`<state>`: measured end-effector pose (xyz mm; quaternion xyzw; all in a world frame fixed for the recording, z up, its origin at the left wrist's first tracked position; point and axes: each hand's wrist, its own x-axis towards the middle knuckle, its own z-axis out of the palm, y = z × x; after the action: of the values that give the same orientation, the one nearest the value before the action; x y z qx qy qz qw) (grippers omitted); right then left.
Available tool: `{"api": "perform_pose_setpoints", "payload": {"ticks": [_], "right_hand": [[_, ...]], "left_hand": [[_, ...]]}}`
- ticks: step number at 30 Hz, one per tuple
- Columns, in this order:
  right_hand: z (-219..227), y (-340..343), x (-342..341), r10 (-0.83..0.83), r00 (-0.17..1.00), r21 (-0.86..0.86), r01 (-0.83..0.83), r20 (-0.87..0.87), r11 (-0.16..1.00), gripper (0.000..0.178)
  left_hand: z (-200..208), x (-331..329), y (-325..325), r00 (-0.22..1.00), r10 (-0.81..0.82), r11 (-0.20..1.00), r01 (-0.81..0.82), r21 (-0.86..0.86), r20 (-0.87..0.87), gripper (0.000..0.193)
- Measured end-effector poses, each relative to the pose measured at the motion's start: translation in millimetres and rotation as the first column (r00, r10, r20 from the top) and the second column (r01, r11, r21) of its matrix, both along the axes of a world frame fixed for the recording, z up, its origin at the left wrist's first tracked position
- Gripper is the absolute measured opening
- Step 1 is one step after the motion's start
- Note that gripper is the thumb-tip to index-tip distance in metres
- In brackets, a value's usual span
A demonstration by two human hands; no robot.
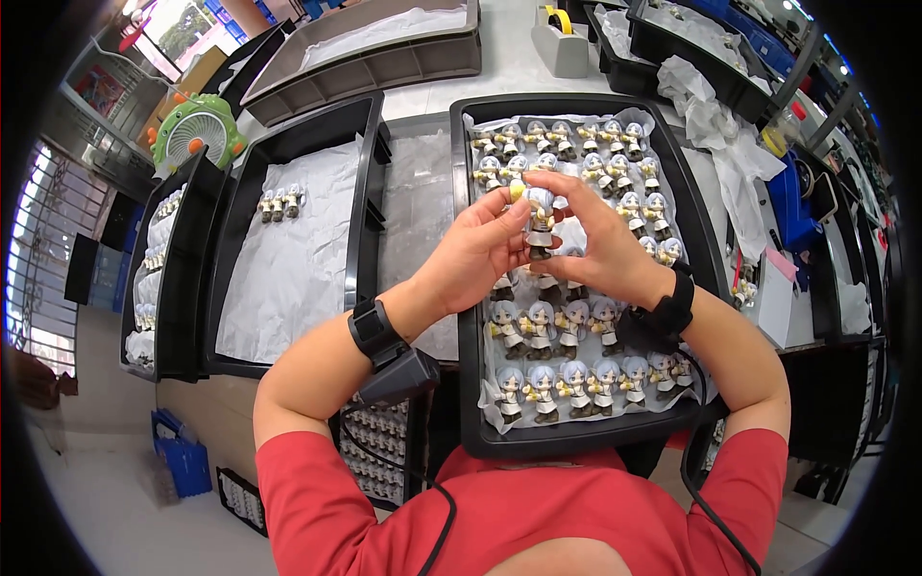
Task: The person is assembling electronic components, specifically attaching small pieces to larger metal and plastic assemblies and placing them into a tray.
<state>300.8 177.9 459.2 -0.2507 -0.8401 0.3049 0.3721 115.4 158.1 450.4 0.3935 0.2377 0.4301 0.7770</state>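
Nearest the camera, rows of small grey-haired figurines (567, 379) are stood on white paper in a black tray (471, 384). Above them, one figurine (539, 223) is gripped between the left hand (477, 252) and the right hand (597, 242), both closed on it. An inspection or assembly step is judged under way. Farther left, a second tray (360, 192) carries three figurines (279, 204).

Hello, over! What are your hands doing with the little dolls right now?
Left hand and right hand both grip one figurine. Held above black tray. Nothing in the way.
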Motion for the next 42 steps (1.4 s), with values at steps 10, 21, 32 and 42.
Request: {"api": "perform_pose_setpoints", "payload": {"ticks": [10,21,32,42], "right_hand": [[7.2,-1.3,1.9,-0.104,0.987,0.271,0.068,0.121,0.96,0.068],[15.4,-8.7,2.4,-0.168,0.985,0.309,0.148,0.037,0.94,0.071],[8.1,-6.2,1.0,-0.134,0.991,0.286,0.137,-0.031,0.949,0.072],[7.8,-6.4,0.4,-0.112,0.993,0.245,0.12,-0.046,0.962,0.075]], "left_hand": [[3.7,8.0,-10.1,0.949,0.242,0.968,-0.224,0.11,-0.201,0.048],[1.1,3.8,-8.5,0.992,0.112,0.994,-0.112,-0.001,-0.049,0.03],[-1.6,5.2,-6.6,0.994,-0.004,1.0,0.007,-0.023,0.111,0.032],[5.4,1.1,-3.6,0.991,-0.048,0.997,0.055,-0.048,0.122,0.031]]}}
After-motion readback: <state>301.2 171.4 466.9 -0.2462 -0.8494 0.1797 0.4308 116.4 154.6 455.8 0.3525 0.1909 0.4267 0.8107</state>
